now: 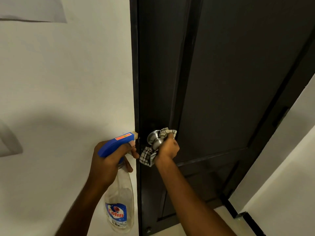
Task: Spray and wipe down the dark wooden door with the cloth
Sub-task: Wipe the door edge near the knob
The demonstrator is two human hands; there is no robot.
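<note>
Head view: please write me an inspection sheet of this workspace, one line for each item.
Surface: dark wooden door, panelled; whether it is wet cannot be told.
Job's things: clear spray bottle with blue head; checked cloth against the metal door knob.
Clutter: nothing seen.
Grippers: left hand grips the spray bottle at its neck, nozzle toward the door edge; right hand holds the checked cloth at the knob.
Cables: nothing seen.
Surroundings: white wall left of the door; pale floor below.
</note>
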